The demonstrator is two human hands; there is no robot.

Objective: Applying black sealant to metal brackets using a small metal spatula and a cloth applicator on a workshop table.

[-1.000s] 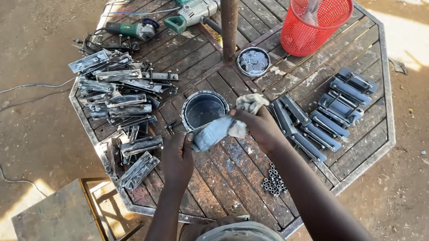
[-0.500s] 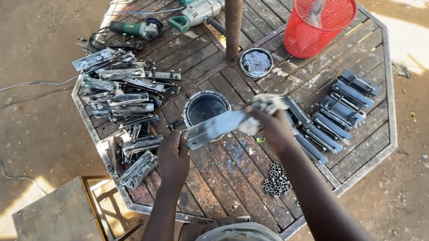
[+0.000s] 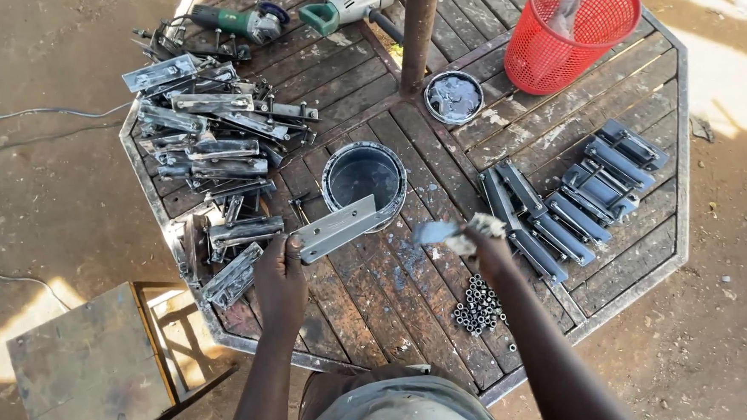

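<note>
While the left hand [image 3: 280, 279] closes its fingers around the near end of a grey metal plate [image 3: 337, 228], the plate slants up and to the right, its far end lying over the rim of a round paint tin [image 3: 364, 183] that stands near the middle of the slatted wooden surface [image 3: 412, 293]. The right hand [image 3: 488, 245] is off to the right of the tin, its fingers wrapped around a paint-smeared rag [image 3: 445, 235] held just above the boards, apart from the plate. Just below that hand lies a small heap of metal nuts [image 3: 478, 307]. To the left of the tin sits a jumbled pile of bare metal pieces [image 3: 208, 150], and to the right a neat row of grey painted pieces [image 3: 573, 199]. A tin lid [image 3: 454, 97] rests beside an upright rusty post [image 3: 419, 29], with a red mesh basket [image 3: 573, 29] at the far right corner. At the far edge lie an angle grinder [image 3: 240, 21] and a drill [image 3: 354, 0]. A low metal stool [image 3: 83, 366] stands on the dirt ground at the near left.
</note>
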